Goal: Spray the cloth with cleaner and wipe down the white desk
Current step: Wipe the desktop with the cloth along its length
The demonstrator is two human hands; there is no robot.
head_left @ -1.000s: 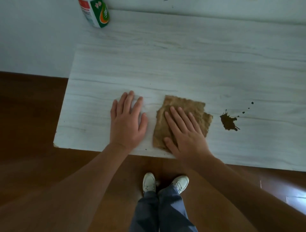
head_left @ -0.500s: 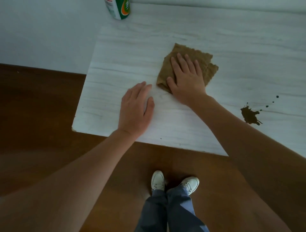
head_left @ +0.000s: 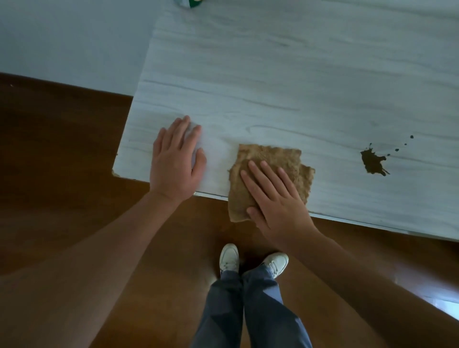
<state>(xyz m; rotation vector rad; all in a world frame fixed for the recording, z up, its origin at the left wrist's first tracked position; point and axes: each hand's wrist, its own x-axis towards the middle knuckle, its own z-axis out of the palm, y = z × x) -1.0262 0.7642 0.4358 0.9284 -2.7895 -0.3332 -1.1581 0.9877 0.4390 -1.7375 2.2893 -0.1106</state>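
So the brown cloth [head_left: 270, 159] is sitting right at the near edge of the white counter [head_left: 273, 87], folded over into a rough square, and its near left corner hangs off the edge over the floor. The right hand [head_left: 275, 198] is laid flat on top of it, fingers straight and a bit fanned out, palm down, thumb out along the cloth's near edge, so it's pressing rather than grabbing. The left hand [head_left: 175, 161] is planted flat on bare counter just to the left of the cloth, near the front left corner, fingers straight and close together, nothing in it, with a small gap between it and the cloth. Off to the right, well apart from the cloth, there's a dark brown stain [head_left: 372, 162], a splat with a few tiny droplets trailing up and to the right. At the very top edge, by the counter's far left end, you can just see a sliver of a green and white container [head_left: 190, 2], too cut off to read. Below is a dark wooden floor [head_left: 62, 149], plus the person's white shoes [head_left: 229, 257] and blue jeans [head_left: 248, 310].
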